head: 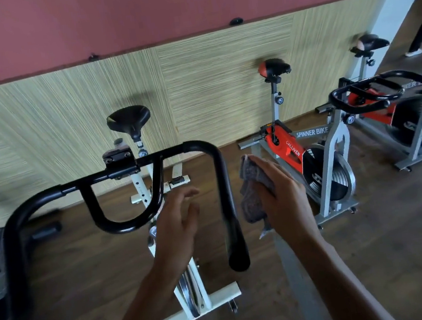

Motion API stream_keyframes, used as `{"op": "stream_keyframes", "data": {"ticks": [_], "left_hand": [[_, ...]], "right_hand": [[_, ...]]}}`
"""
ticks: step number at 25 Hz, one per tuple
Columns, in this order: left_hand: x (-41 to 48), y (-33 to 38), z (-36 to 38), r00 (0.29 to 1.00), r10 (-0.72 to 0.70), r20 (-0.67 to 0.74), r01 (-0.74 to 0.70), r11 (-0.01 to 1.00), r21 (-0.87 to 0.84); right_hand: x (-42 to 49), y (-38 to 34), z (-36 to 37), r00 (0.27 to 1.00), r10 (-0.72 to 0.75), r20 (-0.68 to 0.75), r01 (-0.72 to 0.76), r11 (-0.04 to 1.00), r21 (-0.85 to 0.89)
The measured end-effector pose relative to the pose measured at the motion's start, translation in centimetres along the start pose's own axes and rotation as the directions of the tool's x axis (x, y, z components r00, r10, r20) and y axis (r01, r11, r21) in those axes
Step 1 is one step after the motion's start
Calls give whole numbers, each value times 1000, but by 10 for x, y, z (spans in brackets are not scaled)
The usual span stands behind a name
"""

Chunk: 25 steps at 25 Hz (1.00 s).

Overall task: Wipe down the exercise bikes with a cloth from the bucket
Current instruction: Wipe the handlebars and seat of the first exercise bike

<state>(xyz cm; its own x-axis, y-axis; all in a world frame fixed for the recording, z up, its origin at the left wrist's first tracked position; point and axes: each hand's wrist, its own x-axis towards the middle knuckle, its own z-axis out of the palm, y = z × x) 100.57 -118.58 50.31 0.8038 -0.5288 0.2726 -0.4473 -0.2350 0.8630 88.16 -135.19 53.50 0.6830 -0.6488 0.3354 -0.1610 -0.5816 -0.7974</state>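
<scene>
Cloth (pixel 251 179), grey and bunched, sits gripped in the right hand (pixel 283 196) just beside the near bike's black handlebar (pixel 224 182); the left hand (pixel 177 224) hovers with loose fingers, holding nothing. A one-handed swipe could skid off the round bar, leaving patches unwiped.

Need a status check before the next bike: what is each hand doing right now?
Left hand: open, holding nothing.
Right hand: holds the grey cloth.
</scene>
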Motion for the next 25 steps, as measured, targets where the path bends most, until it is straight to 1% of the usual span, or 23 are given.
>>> {"op": "stream_keyframes", "data": {"ticks": [2,5,9,12,14,16,17,19,21,23,25], "left_hand": [[-13,16,0,997,11,75,-7,998,-59],[-26,36,1,979,84,187,-64,991,-114],[-47,43,-6,941,97,325,-33,980,-197],[-55,40,-12,921,150,361,-73,973,-218],[-56,37,-12,916,178,359,-97,968,-232],[-58,36,-10,912,194,360,-89,954,-287],[-57,33,-8,912,216,349,-103,943,-316],[-53,27,-3,906,288,309,-167,916,-365],[-49,18,3,889,381,254,-252,871,-422],[-46,6,10,846,496,194,-359,800,-481],[-42,-3,16,791,596,140,-450,721,-526]], "right_hand": [[-26,-3,-14,999,33,-31,-32,999,13],[-65,-11,-25,995,33,-94,-33,999,-4],[-110,-25,-15,978,10,-206,-16,1000,-25],[-132,-31,9,956,-26,-291,15,999,-42],[-140,-34,29,930,-33,-366,32,999,-10],[-142,-36,47,888,-68,-455,87,996,20],[-141,-34,55,860,-108,-499,138,990,23],[-141,-25,70,805,-206,-557,253,967,8],[-140,-11,85,752,-335,-567,386,922,-33],[-135,8,100,668,-480,-569,535,841,-80],[-124,24,111,557,-563,-611,648,754,-104]]}}
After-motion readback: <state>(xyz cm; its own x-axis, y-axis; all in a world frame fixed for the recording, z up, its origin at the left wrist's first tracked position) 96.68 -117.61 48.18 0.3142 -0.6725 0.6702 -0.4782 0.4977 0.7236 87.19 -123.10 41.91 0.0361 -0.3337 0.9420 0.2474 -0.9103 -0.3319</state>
